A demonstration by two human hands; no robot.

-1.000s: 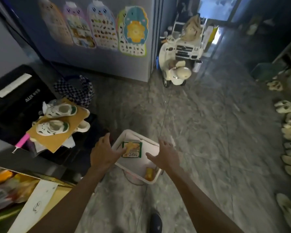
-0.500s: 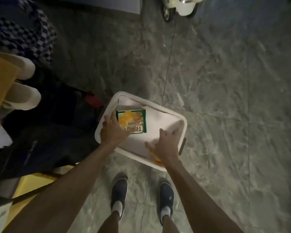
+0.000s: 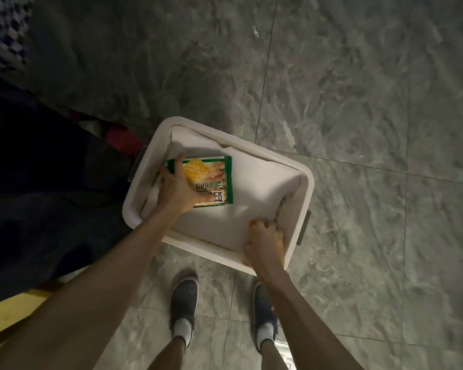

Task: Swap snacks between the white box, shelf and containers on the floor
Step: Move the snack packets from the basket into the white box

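A white box [image 3: 309, 182] lined with white paper stands on the marble floor just in front of my feet. Inside it, at the left, lies a green-and-yellow snack packet [image 3: 214, 177]. My left hand [image 3: 175, 189] is closed around the packet's left edge, thumb on top. My right hand [image 3: 265, 240] is in the box's near right corner, fingers curled over a small orange snack [image 3: 252, 224] that is mostly hidden beneath them.
Dark bags or fabric [image 3: 38, 182] fill the left side, touching the box, with a red item [image 3: 120, 136] poking out. A yellow carton edge [image 3: 8, 313] is at the lower left. My two dark shoes [image 3: 185, 297] stand near the box. Grey marble floor [image 3: 372, 102] stretches right and ahead.
The view tilted down from the room to the box. Both hands dropped into the box: the left closed on the green packet, the right curled over the orange snack in the corner.
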